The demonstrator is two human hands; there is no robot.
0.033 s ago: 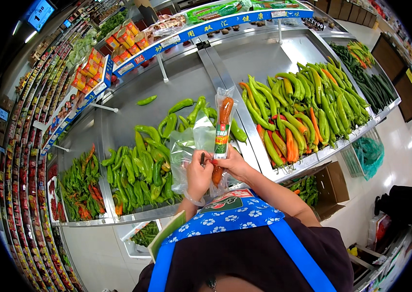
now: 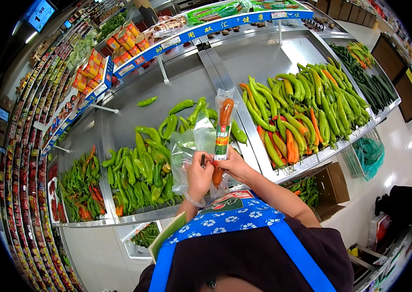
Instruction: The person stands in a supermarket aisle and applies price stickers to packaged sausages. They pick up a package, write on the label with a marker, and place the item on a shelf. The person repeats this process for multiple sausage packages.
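My right hand (image 2: 235, 166) is closed around a clear-wrapped sausage (image 2: 226, 111) with a red and green label. The pack stands lengthwise away from me, and its lower end shows below my fingers. My left hand (image 2: 198, 179) is closed close beside it, with a short dark pen-like stick (image 2: 202, 159) poking out between thumb and fingers. A crumpled clear plastic bag (image 2: 180, 160) spreads at the left hand; whether the fingers also grip it I cannot tell. Beneath both hands lie green peppers (image 2: 135, 168) in the metal display bin (image 2: 133, 129).
On the right is a pile of long green and orange peppers (image 2: 313, 104). Smaller peppers (image 2: 82, 187) lie at the left. A blue-edged shelf (image 2: 186, 35) with packaged goods crosses the back. Below the bin's right front edge stand a cardboard box (image 2: 331, 190) and a crate (image 2: 353, 159).
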